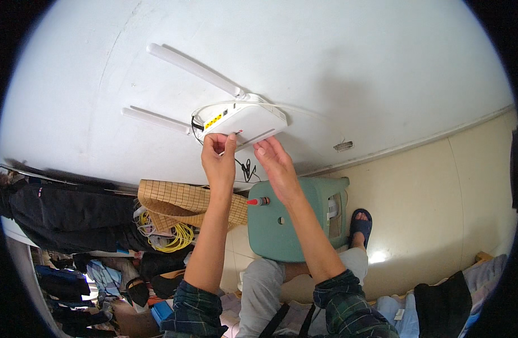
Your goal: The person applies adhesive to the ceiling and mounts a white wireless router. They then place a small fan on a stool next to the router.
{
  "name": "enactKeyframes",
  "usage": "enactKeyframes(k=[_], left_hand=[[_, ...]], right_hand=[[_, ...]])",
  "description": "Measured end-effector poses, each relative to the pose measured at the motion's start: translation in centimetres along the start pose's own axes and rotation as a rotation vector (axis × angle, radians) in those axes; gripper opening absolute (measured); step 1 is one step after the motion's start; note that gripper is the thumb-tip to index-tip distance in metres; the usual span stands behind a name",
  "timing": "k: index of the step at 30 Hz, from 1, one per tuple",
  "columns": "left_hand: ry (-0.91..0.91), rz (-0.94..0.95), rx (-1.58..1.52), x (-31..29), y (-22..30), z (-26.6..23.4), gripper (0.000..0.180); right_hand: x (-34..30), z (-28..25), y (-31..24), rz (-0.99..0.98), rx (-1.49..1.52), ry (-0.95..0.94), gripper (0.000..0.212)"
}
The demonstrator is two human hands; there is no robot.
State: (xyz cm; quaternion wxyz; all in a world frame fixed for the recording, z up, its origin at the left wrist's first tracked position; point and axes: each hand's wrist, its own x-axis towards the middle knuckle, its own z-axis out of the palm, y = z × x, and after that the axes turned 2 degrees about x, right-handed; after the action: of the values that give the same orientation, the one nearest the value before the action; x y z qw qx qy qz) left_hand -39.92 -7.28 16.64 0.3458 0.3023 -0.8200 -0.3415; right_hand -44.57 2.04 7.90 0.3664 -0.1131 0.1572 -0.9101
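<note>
Router on the wall, both hands at its lower edge

Router (245, 119), white and flat, is mounted on the white wall (354, 62), its two antennas (194, 69) slanting up and to the left. The left hand (218, 155) is raised just below its lower edge, thumb and forefinger pinched on what appears to be a small thin object at the casing; its kind cannot be made out. The right hand (277, 163) is held just beside it, fingers loosely extended, fingertips touching the router's lower right edge, nothing grasped. A green stool (281, 228) is seen below, a red-tipped screwdriver (258, 201) laid at its left edge.
</note>
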Motion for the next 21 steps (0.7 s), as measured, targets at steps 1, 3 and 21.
enactKeyframes(k=[1, 3, 21], left_hand=[[0.006, 0.018, 0.024, 0.0, 0.1, 0.0, 0.020], [0.016, 0.051, 0.069, -0.1, 0.2, 0.0, 0.020], [0.029, -0.008, 0.095, 0.2, -0.4, 0.3, 0.024]], right_hand=[[0.0, 0.1, 0.0, -0.005, 0.006, 0.004, 0.064], [0.1, 0.2, 0.0, -0.013, 0.015, 0.013, 0.065], [0.6, 0.3, 0.4, 0.013, 0.053, 0.041, 0.069]])
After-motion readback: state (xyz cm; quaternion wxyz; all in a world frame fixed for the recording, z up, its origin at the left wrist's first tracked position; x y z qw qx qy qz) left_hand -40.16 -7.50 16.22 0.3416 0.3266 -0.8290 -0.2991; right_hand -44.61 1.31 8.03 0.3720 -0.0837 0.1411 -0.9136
